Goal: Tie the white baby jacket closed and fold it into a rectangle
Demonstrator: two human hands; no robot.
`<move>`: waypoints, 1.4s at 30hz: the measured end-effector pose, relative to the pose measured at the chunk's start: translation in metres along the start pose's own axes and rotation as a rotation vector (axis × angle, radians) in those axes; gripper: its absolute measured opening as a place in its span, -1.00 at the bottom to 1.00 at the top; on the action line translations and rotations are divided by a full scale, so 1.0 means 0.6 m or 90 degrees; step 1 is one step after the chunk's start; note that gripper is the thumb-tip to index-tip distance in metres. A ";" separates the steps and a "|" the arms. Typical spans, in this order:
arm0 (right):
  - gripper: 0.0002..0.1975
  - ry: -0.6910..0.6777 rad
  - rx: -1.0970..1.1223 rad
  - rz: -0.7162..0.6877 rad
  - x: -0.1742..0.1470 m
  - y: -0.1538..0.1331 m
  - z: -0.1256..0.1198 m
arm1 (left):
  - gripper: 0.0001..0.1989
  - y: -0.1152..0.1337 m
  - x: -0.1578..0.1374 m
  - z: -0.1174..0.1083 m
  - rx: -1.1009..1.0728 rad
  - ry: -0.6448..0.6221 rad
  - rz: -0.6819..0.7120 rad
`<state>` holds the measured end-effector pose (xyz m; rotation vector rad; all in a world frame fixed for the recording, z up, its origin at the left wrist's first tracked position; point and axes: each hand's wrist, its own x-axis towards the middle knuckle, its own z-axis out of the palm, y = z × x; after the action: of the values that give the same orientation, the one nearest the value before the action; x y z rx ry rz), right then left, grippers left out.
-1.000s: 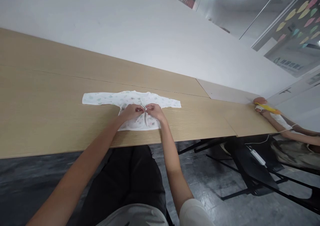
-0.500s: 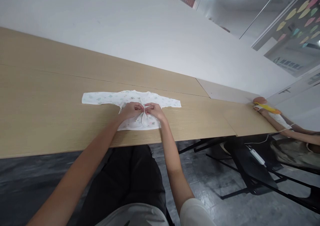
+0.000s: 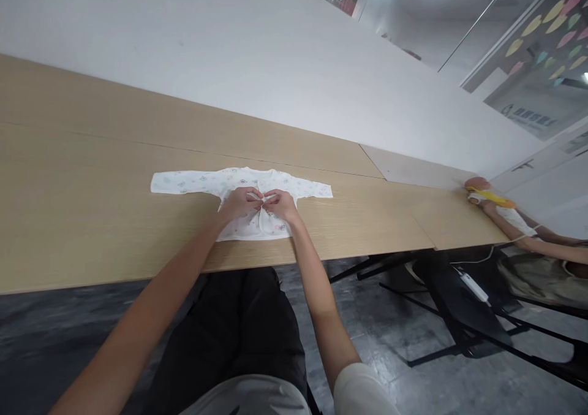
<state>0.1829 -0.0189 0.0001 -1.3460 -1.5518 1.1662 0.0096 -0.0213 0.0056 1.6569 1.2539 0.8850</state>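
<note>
A small white baby shirt (image 3: pixel 193 182) with a faint print lies flat on the wooden table, its sleeves stretched out to both sides. At its front opening my left hand (image 3: pixel 243 203) pinches one edge of the cloth between thumb and fingers. My right hand (image 3: pixel 280 205) pinches the facing edge, and the fingertips of both hands meet in the middle. The cloth is drawn up slightly into a fold under them. Whatever fastener sits between the fingertips is too small to make out.
The long wooden table (image 3: pixel 92 219) runs along a white wall (image 3: pixel 206 53). At its far right end another person's arms (image 3: pixel 505 222) rest by a white and yellow item (image 3: pixel 493 198). A black folding chair (image 3: pixel 468 311) holding a white power strip (image 3: pixel 474 287) stands below.
My right hand has shifted slightly left, closer against my left hand at the shirt's front. The shirt lies in nearly the same place.
</note>
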 end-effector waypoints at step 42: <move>-0.69 -0.070 -0.477 -0.232 -0.090 -0.047 -0.053 | -0.32 -0.006 0.040 -0.055 0.471 -0.001 0.109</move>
<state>0.2131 -0.0679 0.0376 -1.3595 -2.3281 0.4380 -0.0155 0.0095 0.0158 2.3639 1.5651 0.5323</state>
